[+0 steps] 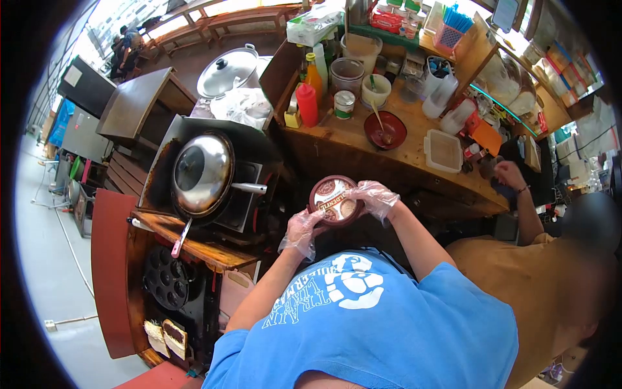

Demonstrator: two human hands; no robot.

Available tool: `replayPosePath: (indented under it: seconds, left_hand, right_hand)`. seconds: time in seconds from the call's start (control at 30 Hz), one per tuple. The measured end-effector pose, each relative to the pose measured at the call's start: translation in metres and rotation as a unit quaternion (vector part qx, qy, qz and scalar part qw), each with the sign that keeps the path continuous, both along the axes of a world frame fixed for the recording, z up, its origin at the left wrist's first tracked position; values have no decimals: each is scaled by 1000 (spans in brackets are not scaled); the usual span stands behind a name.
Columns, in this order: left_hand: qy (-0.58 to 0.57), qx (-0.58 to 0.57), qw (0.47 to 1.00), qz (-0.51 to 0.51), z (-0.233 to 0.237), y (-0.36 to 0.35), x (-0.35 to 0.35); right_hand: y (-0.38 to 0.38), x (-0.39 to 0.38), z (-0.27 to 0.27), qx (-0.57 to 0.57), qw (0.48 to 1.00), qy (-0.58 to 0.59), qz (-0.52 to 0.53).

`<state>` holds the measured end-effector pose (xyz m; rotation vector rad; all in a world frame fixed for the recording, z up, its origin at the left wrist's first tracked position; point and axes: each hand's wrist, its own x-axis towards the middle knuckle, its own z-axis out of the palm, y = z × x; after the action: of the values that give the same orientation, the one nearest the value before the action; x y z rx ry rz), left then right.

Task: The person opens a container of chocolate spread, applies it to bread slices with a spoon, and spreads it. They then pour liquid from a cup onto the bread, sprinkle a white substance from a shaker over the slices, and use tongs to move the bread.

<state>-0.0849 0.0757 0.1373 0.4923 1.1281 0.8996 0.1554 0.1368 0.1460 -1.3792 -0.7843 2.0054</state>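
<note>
In front of my chest I hold a round brown tub (335, 200) with a printed label on its lid; part of the lettering reads "OLDENFIL". My left hand (304, 230), in a clear plastic glove, grips its lower left edge. Gloved in the same way, my right hand (376, 198) is closed on the right edge. The lid faces up toward me, and the tub's underside is hidden. Beyond it, on the wooden counter, a dark red bowl (383, 131) has a spoon in it.
A lidded frying pan (204, 172) sits on the stove to my left. Below are a round-welled griddle pan (166, 275) and bread slices (174, 338), one with dark topping. A red squeeze bottle (306, 105) and clear container (443, 150) stand on the counter. Another person (525, 279) is at my right.
</note>
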Motion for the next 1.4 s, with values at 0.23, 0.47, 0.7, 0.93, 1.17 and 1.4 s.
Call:
replayPosePath:
  seconds: [0.23, 0.47, 0.7, 0.93, 1.17, 1.4]
  left_hand:
    - [-26, 27, 997, 70, -1, 57, 27]
    - [-21, 23, 994, 109, -25, 119, 43]
    - [-70, 41, 989, 127, -43, 186, 84]
    - [-61, 36, 987, 142, -52, 229, 131]
    - [-66, 42, 983, 167, -79, 245, 157]
    - [-26, 50, 988, 143, -85, 240, 145]
  right_hand:
    - [48, 19, 25, 17, 999, 44, -24]
    - [112, 59, -108, -96, 973, 102, -185]
    - [150, 46, -139, -43, 926, 275, -257]
    - [152, 52, -134, -49, 889, 209, -405]
    - [153, 92, -48, 52, 956, -96, -271]
    - [279, 127, -93, 78, 964, -4, -254]
